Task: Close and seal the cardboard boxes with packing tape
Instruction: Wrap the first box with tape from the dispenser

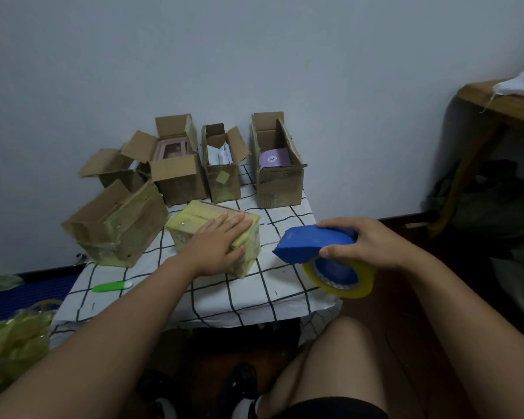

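A small closed cardboard box (194, 220) wrapped in yellowish tape sits mid-table. My left hand (217, 244) lies flat on its top, fingers straight. My right hand (362, 238) grips a blue tape dispenser (310, 243) with a yellow tape roll (342, 281), held just right of that box above the table's right edge. A larger taped box (115, 228) stands to the left. Along the wall stand several open boxes: one at far left (112, 170), one with a pink item (176, 173), a narrow one (223, 173), and one holding a purple item (280, 176).
The low table wears a white checked cloth (254, 285). A green cutter (111, 286) lies near its front left. Crumpled yellow tape scraps (15, 337) pile at lower left. A wooden table (496, 116) stands at right. My knee (342, 355) is below the table's front edge.
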